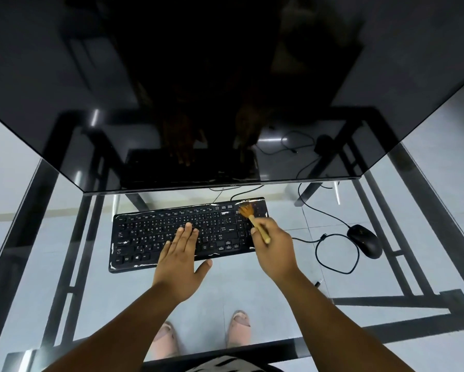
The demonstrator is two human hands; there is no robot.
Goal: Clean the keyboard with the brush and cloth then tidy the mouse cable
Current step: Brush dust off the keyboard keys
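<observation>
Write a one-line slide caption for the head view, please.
Left hand flat on the keyboard; right hand brushes its top-right corner with the brush.

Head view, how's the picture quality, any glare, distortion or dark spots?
Head view: wide-angle bend bows the monitor; its dark screen mirrors both hands and the keyboard; bright streaks glint off the glass table; the brush bristles look slightly soft; the rest is evenly lit.

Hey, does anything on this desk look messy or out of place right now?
The mouse cable lies in a loose loop on the glass desk between the keyboard and mouse. No cleaning cloth is in view.
</observation>
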